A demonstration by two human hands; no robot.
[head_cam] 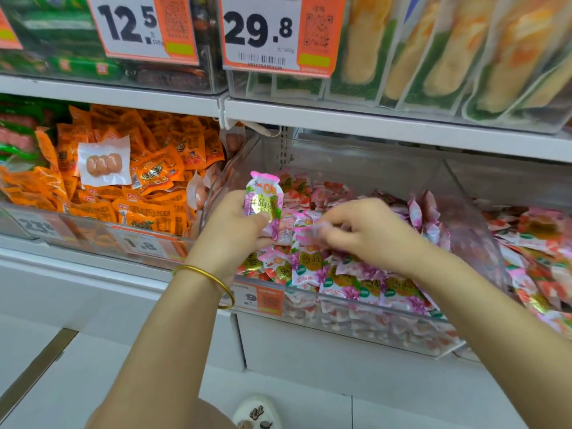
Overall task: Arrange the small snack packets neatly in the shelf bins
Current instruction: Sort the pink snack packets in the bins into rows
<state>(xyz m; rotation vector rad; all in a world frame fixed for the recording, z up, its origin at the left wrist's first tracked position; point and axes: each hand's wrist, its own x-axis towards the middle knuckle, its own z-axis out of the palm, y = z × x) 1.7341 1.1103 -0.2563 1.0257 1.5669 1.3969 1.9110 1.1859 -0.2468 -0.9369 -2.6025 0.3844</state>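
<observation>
While the left hand gripped a small pink-and-purple foil snack packet upright over the clear plastic shelf bin, the right hand pinched, with curled fingers, a second, blurred pink packet atop the bin's heap of like packets.

bright even shop light, wide-angle bending at edges, motion blur on right hand

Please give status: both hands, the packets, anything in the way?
Left hand holds pink packet upright. Right hand at packet pile in clear bin, grip blurred. Nothing blocks bin.
</observation>
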